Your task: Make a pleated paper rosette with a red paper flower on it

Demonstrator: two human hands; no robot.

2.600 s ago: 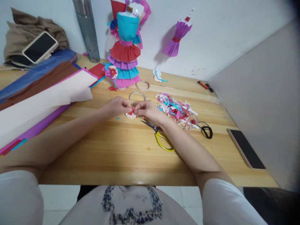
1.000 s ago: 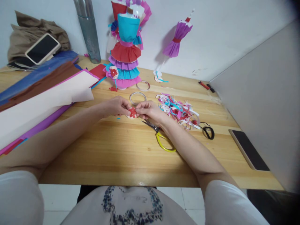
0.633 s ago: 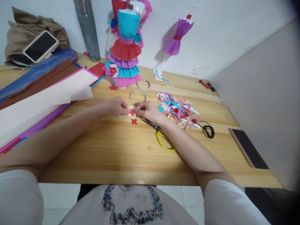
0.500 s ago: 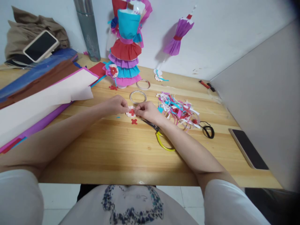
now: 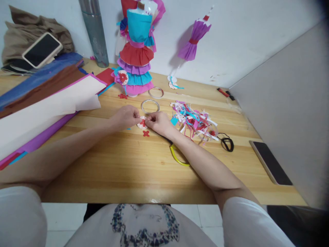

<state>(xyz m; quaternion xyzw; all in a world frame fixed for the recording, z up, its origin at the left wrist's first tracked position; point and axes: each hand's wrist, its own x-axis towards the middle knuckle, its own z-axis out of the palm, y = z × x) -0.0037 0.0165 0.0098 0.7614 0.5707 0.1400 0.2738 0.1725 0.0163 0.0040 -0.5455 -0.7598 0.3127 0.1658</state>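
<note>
A small white pleated rosette with a red paper flower on it lies between my hands. My left hand has its fingers closed on the rosette's left edge. The fingers of my right hand are pinched together at its right side, over part of the red flower. Just below sits a loose red paper flower. Scissors with yellow handles lie partly under my right wrist. Two tape rolls, one nearer and one farther, rest beyond my hands.
Paper scraps are heaped right of my hands. A layered paper dress stands behind, beside a bottle. Paper sheets cover the left side. A black hair tie and a phone lie at the right.
My right hand has shifted slightly left, over more of the red flower on the rosette. The whole view has moved a little.
</note>
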